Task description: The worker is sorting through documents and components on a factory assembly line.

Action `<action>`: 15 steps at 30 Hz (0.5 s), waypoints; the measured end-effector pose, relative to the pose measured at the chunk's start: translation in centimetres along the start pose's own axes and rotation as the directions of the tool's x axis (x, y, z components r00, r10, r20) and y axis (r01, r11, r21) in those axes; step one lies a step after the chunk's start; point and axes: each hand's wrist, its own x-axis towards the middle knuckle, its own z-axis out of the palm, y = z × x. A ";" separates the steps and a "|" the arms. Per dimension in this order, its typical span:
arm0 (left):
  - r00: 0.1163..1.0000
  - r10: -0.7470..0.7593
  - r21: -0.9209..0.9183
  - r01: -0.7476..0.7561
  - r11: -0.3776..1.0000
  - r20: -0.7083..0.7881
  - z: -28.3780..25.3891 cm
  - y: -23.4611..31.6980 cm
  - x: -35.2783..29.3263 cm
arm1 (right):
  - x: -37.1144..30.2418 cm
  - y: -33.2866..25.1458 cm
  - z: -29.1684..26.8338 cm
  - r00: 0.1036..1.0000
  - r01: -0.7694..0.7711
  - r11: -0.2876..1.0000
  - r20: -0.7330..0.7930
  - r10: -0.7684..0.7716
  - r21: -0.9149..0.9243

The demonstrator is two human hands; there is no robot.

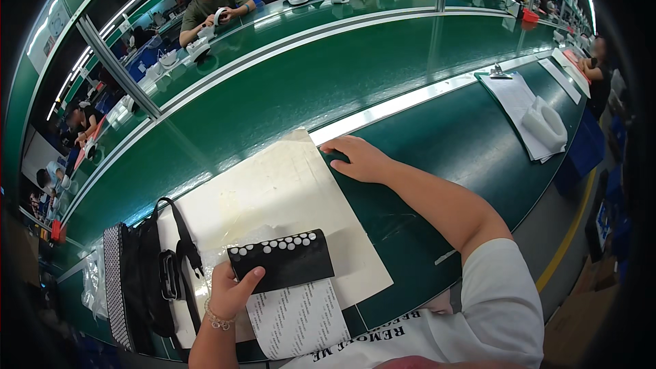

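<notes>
My left hand [231,290] grips the left end of a curled black sheet [283,266], thumb on top. White round spots run in rows along its upper edge. A white backing paper [301,318] with repeated print hangs below it, towards my body. The sheet is above a large off-white board [273,191] on the green bench. My right hand [359,158] rests by the board's far right corner, arm stretched out, fingers apart and slightly bent, holding nothing. Clear crumpled plastic [260,234] lies just behind the black sheet.
A black bag [147,280] with strap and buckle lies left of the board, clear plastic packaging [96,283] beyond it. Far right sit a clipboard [506,96] with papers and a white curved part [544,123]. Across the green belt [273,102], people handle white parts.
</notes>
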 end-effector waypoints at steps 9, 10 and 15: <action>1.000 0.022 0.006 -0.022 1.000 0.003 0.0 -0.1 0.0 | 0.0 -0.1 0.0 1.000 -0.009 1.000 -0.004 0.009 0.008; 1.000 0.021 0.006 -0.021 1.000 0.004 0.0 -0.2 0.0 | -0.1 0.0 0.0 1.000 -0.007 1.000 -0.008 0.007 0.008; 1.000 0.014 0.011 -0.014 1.000 0.007 0.0 -0.2 0.0 | -0.1 -0.1 0.0 1.000 -0.001 1.000 0.007 0.001 0.007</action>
